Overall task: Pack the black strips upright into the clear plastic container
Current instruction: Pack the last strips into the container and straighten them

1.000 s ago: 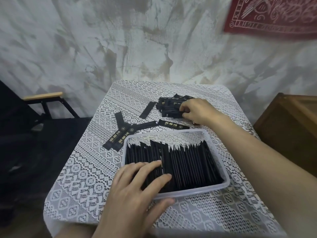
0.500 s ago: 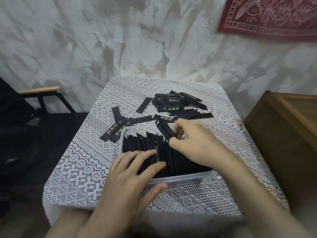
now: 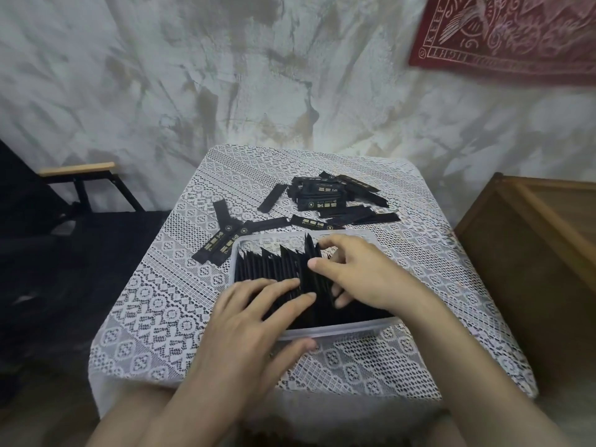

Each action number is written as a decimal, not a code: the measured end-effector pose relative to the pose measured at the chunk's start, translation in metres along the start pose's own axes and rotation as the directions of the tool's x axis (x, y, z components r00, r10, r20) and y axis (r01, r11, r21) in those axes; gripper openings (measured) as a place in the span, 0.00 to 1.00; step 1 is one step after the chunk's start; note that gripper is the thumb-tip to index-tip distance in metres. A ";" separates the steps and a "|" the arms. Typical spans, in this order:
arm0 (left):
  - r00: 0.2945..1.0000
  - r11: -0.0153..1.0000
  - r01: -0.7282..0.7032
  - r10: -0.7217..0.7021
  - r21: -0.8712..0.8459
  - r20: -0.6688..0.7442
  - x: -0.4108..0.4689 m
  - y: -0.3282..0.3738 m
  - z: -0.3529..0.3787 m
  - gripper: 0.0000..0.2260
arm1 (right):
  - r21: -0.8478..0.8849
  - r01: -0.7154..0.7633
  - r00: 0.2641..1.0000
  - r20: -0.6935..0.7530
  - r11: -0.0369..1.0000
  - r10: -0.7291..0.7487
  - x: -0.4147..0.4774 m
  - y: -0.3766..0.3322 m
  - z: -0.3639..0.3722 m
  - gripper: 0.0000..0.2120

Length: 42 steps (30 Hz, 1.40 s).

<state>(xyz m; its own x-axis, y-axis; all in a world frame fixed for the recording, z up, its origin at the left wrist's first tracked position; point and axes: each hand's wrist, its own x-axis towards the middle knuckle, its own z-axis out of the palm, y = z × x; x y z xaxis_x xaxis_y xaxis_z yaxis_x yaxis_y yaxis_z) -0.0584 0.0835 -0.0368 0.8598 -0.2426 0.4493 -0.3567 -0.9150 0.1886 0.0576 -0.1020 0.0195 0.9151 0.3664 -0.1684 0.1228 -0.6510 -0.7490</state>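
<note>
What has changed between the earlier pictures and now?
The right hand took one black strip from the loose pile, brought it nearer and now slides it among the packed strips in the clear container. The left hand stayed flat on the packed strips; the clear container stayed put.

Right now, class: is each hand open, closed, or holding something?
Left hand: open, fingers flat on the packed strips in the clear container.
Right hand: pinches one upright black strip.
</note>
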 end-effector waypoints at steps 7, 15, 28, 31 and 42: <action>1.000 1.000 -0.001 0.001 0.011 0.022 -0.001 0.000 0.000 0.23 | 0.188 0.017 0.987 0.151 0.982 -0.046 0.006 -0.006 -0.007 0.26; 0.999 0.999 -0.039 0.039 -0.004 -0.012 -0.001 -0.002 0.001 0.22 | 0.193 0.022 0.967 0.246 0.981 -0.070 0.013 -0.004 -0.012 0.27; 0.999 0.999 -0.045 0.045 -0.003 -0.015 -0.001 -0.004 0.003 0.23 | 0.166 0.102 0.949 0.279 0.981 -0.146 0.016 -0.005 -0.012 0.27; 0.999 0.999 -0.051 0.051 -0.011 -0.021 -0.001 -0.005 0.004 0.23 | 0.118 0.130 0.942 0.296 0.985 -0.159 0.018 -0.007 -0.012 0.28; 0.997 0.997 -0.074 0.074 -0.007 -0.034 -0.001 -0.006 0.005 0.22 | 0.074 0.151 0.961 0.222 0.986 -0.164 0.021 -0.003 -0.007 0.20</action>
<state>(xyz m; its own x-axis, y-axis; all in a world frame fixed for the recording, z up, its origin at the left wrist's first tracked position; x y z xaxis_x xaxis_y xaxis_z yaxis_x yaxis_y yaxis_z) -0.0557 0.0875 -0.0425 0.8183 -0.2983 0.4914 -0.4218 -0.8923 0.1608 0.0794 -0.0972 0.0229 0.7741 0.6064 -0.1816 0.2306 -0.5373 -0.8112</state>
